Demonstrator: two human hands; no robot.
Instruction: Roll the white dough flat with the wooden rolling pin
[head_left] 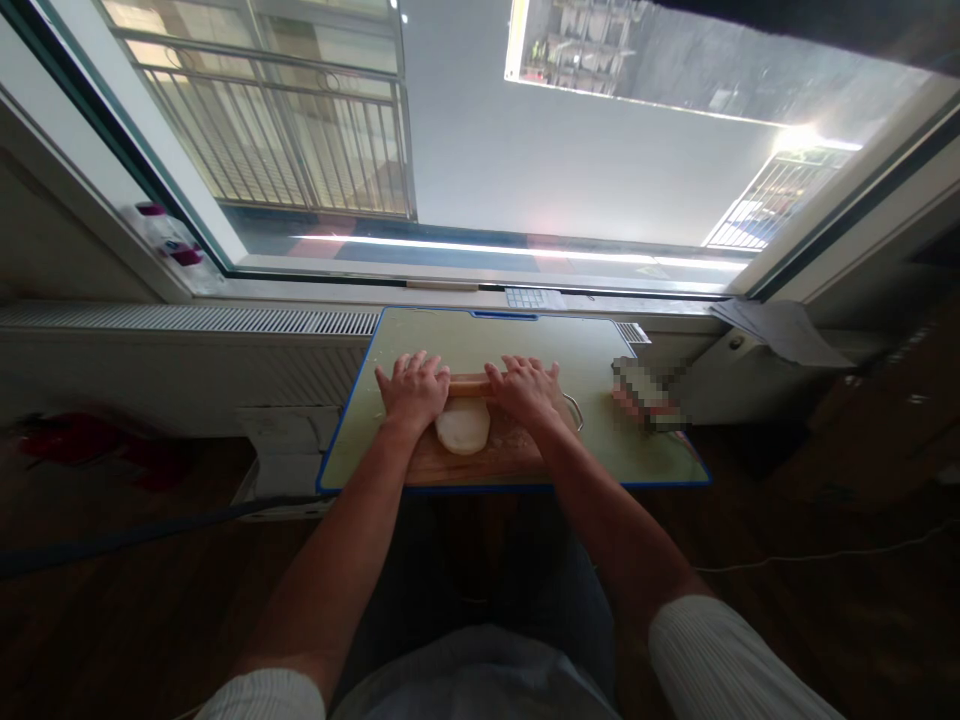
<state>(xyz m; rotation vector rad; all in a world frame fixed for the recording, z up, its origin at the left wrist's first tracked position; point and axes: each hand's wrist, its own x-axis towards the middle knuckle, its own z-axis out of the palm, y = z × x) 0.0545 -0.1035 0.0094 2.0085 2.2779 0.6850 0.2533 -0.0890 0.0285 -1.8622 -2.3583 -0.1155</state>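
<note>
A wooden rolling pin lies crosswise over the far edge of a round, flat piece of pale dough. My left hand covers the pin's left end, its fingers reaching forward over the wood. On the right end rests my right hand, gripping from above with the thumb toward the middle. Both palms hide the pin's ends. Under the dough is a wooden board with a light dusting of what looks like flour. A metal handle shows at the board's right side, just beyond my right wrist.
The small table has a pale green top and blue rim. A blurred-out object sits at its right side. Behind stand a radiator and a large window. Papers lie at the right, and a bottle stands at the left.
</note>
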